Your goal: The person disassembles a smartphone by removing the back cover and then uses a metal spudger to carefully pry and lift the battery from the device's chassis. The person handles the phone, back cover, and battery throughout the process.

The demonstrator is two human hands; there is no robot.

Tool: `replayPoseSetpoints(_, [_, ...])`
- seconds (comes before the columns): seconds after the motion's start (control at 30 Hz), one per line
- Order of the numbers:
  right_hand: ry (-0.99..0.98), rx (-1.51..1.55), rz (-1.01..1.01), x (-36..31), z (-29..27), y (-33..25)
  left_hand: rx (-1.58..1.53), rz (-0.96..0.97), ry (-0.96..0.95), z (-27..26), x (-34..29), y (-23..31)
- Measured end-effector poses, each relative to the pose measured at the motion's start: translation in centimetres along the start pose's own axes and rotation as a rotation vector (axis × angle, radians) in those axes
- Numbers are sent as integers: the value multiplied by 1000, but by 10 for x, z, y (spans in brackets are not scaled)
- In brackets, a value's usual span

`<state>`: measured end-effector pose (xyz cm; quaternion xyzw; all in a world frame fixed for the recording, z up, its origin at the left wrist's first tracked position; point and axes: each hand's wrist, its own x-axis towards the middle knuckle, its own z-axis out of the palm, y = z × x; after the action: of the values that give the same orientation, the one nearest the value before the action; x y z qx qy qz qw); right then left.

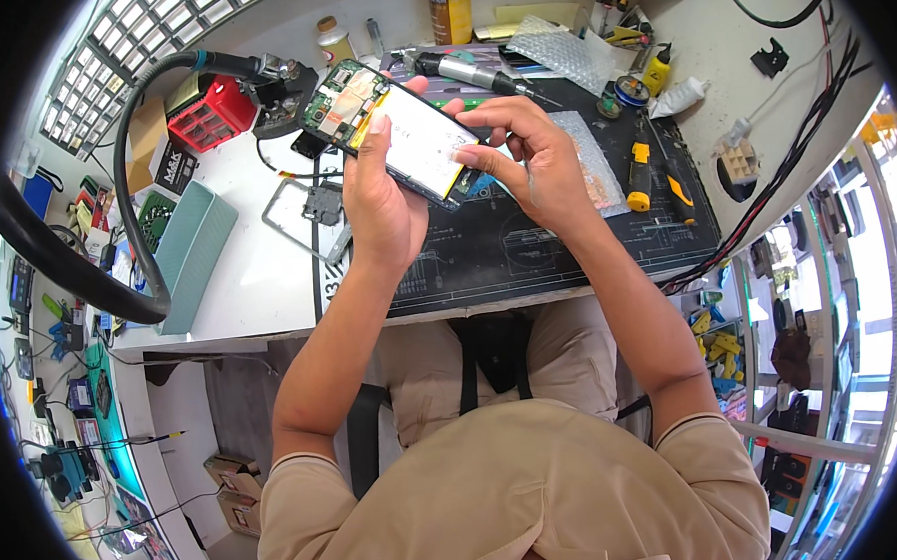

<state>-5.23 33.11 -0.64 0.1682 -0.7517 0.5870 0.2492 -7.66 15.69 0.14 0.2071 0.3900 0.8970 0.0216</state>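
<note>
An opened smartphone (418, 146) is held up over the workbench, tilted, its inside facing me. A white battery fills most of it, and a green circuit board shows at its upper left end. My left hand (382, 183) grips the phone's near long side, thumb over the battery's edge and fingers behind. My right hand (528, 156) pinches the lower right end, its thumb on the corner of the battery; some of its fingertips are hidden. Below the phone, a loose frame-like cover (296, 215) with a dark piece on it lies on the white tabletop.
A black work mat (558, 260) covers the bench's right part. On it lie a yellow-and-black cutter (640, 177), a screwdriver (679, 198), bubble wrap (588, 159) and an electric screwdriver (459, 69). A green bin (195, 253) and a black flexible arm (127, 144) stand left.
</note>
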Motion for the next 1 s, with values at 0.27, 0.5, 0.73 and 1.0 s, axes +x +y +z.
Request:
replayPoseSetpoints(0.27, [43, -14, -185, -1, -4, 13, 1, -1, 5, 16, -10, -1])
replayPoseSetpoints(0.5, [155, -279, -286, -6, 6, -2, -22, 40, -19, 22, -15, -6])
replayPoseSetpoints(0.73, [60, -44, -11, -4, -1, -16, -15, 56, -9, 17, -13, -4])
replayPoseSetpoints(1.0, [49, -110, -211, -3, -11, -5, -3, 68, -26, 22, -15, -3])
